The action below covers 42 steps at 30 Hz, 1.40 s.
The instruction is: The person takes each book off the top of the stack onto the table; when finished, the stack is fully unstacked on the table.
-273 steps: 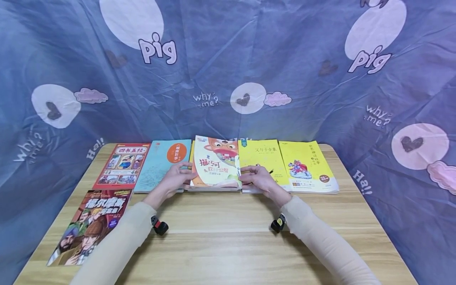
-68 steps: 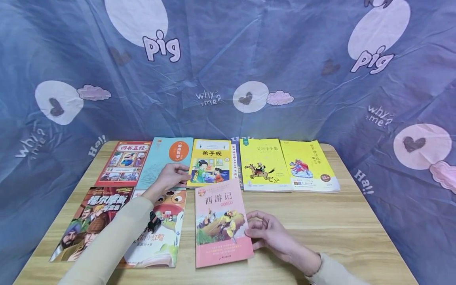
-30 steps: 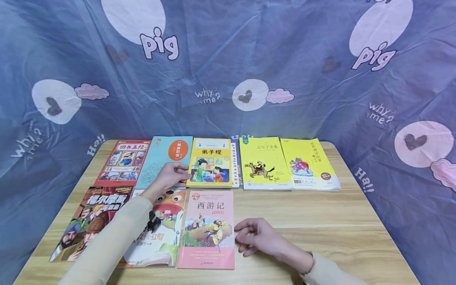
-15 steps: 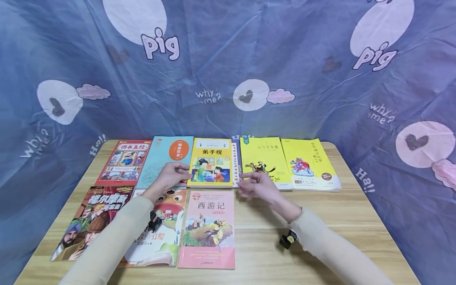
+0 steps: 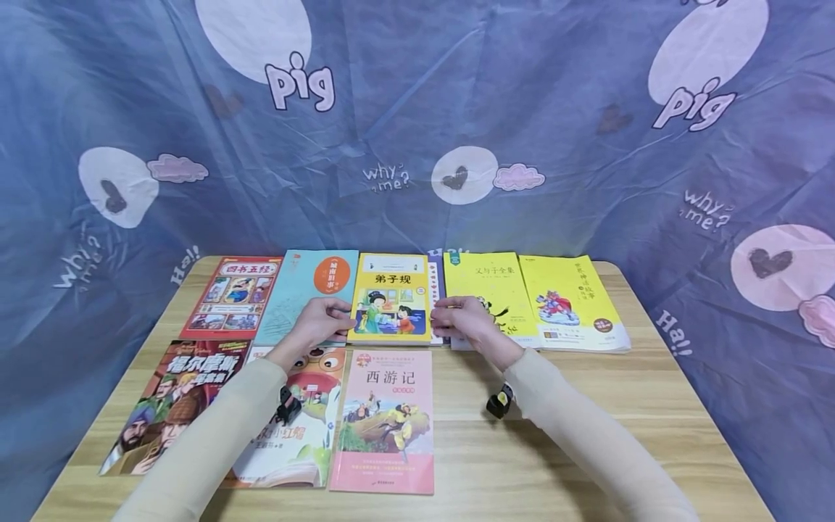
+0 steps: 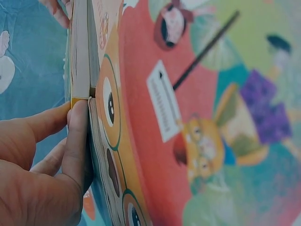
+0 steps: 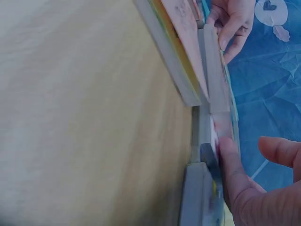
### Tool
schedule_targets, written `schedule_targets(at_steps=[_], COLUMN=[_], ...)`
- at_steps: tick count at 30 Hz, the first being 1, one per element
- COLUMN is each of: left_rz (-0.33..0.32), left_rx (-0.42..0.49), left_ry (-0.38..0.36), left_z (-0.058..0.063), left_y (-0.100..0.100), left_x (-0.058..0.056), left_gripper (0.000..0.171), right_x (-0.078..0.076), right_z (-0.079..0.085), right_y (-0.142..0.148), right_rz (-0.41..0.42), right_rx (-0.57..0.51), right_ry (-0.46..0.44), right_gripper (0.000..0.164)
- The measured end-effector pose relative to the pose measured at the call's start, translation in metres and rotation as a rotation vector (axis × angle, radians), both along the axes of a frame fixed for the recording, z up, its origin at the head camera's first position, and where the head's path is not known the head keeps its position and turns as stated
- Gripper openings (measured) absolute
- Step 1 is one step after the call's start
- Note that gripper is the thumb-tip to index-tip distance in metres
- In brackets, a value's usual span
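A yellow picture book [image 5: 389, 312] lies in the middle of the back row, on top of a book with a purple and white patterned edge [image 5: 436, 286]. My left hand [image 5: 320, 324] holds its left edge; in the left wrist view the fingertips [image 6: 77, 113] meet the book's corner. At the right side, my right hand [image 5: 471, 326] reaches over the neighbouring yellow book [image 5: 499, 279], fingertips close to the stack. In the right wrist view its thumb [image 7: 277, 149] stands apart from the books. A pink book [image 5: 385, 428] lies in front of the stack, untouched.
Left of the stack are a blue book [image 5: 296, 290] and a red book [image 5: 233, 297]; another yellow book [image 5: 574, 304] ends the row at right. A detective book [image 5: 172, 406] and a bear-cover book [image 5: 306, 449] lie in front. The wooden tabletop [image 5: 522, 478] meets a blue curtain [image 5: 391, 101].
Earlier the bear-cover book, then the pink book, left the stack for the front row. My right hand has let go of the pink book and moved up to the stack's right side.
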<state>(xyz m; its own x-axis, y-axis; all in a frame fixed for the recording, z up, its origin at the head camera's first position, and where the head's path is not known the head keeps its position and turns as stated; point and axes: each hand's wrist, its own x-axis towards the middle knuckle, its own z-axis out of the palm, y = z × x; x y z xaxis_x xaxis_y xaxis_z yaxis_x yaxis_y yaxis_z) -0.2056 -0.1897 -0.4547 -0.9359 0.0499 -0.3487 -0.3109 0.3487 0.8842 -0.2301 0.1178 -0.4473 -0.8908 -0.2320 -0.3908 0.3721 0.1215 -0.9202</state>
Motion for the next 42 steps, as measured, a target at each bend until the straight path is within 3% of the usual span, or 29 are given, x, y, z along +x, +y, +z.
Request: schedule_targets(at_steps=[9,17,23,30,36,42], left_rz=[0.002,-0.027,-0.036,-0.051,-0.042,-0.017], left_rx=[-0.034,-0.041,-0.043,-0.048,-0.062,-0.129], left_ry=[0.014,0.033,0.047,0.053,0.045,0.076], left_z=[0.004,0.002,0.001,0.002,0.002,0.003], left_y=[0.006,0.005,0.007,0.014,0.017,0.021], left_x=[0.001,0.001,0.002,0.003,0.002,0.004], left_gripper=[0.045,0.047,0.046,0.046,0.043,0.043], right_x=[-0.009,-0.012,-0.013,-0.012,-0.011,-0.010], right_z=[0.003,0.003,0.002,0.001,0.002,0.007], right_y=[-0.002,-0.003,-0.003,-0.004,-0.001,0.009], right_rz=[0.000,0.032,0.010,-0.014,-0.047,-0.016], right_rx=[-0.027,-0.010,-0.006,0.055,-0.020,-0.105], right_ry=[-0.085,-0.105,-0.123,-0.074,-0.073,-0.073], right_gripper=[0.050,0.040,0.038,0.053,0.057,0.064])
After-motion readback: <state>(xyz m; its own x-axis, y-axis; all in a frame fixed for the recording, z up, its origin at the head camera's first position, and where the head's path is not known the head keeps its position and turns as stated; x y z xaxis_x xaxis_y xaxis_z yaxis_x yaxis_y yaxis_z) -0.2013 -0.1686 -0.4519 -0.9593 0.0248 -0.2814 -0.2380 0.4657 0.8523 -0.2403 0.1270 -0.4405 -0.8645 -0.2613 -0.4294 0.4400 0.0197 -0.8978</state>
